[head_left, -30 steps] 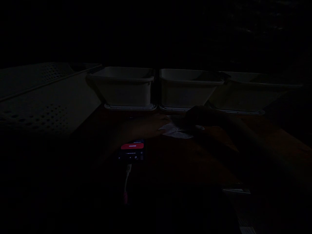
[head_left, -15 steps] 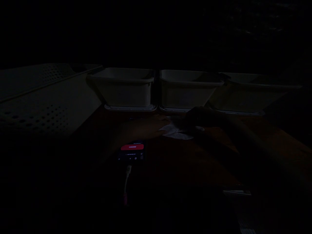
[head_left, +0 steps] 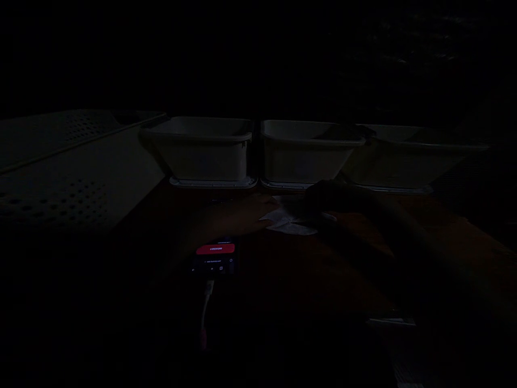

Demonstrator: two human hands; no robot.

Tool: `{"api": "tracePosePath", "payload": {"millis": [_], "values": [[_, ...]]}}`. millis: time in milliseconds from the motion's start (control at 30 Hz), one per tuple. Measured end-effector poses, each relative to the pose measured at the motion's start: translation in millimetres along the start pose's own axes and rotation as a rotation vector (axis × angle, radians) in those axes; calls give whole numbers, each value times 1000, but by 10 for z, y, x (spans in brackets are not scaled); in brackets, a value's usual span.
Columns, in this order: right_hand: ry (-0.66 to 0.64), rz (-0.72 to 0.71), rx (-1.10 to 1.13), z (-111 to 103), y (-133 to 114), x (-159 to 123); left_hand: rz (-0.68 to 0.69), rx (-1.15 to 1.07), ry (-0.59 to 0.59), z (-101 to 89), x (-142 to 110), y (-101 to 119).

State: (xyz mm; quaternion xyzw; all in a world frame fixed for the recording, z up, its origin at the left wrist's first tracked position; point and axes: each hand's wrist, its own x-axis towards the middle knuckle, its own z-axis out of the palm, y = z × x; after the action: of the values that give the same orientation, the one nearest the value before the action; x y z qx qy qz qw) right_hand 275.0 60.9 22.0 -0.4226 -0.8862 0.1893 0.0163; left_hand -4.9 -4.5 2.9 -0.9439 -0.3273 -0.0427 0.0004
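Observation:
The scene is very dark. A thin white sheet, perhaps paper or cloth point(head_left: 293, 228), lies creased on the brown table between my two hands. My left hand point(head_left: 258, 209) comes in from the left and is closed on the sheet's left edge, thumb and fingers at its border. Over the sheet's right part, my right hand point(head_left: 325, 196) is a dark, rounded shape with curled fingers. Shadow hides what it grips. Just below my left forearm lies a phone point(head_left: 214, 258) with a lit screen and a red button, a white cable point(head_left: 207, 296) at its lower end.
Three pale bins, a left one point(head_left: 205, 159), a middle one point(head_left: 305, 161) and a right one point(head_left: 396, 167), stand in a row behind my hands. A large perforated basket point(head_left: 121, 161) flanks the table point(head_left: 299, 275) on the left. A small pale strip point(head_left: 391, 321) lies at lower right.
The view has shifted a little, so everything sits slightly lower and further left. Both hands stay at the white sheet with almost no visible movement.

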Motion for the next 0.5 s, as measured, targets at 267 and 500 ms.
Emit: {"api": "tracePosePath", "payload": {"millis": [267,500], "values": [[-78,133,158,-64,177,-82,-39,15,-73,-62,-21,52],[-58,-113,45,-110,92,-74,-2,-43,-36,-70,-3,43]]}}
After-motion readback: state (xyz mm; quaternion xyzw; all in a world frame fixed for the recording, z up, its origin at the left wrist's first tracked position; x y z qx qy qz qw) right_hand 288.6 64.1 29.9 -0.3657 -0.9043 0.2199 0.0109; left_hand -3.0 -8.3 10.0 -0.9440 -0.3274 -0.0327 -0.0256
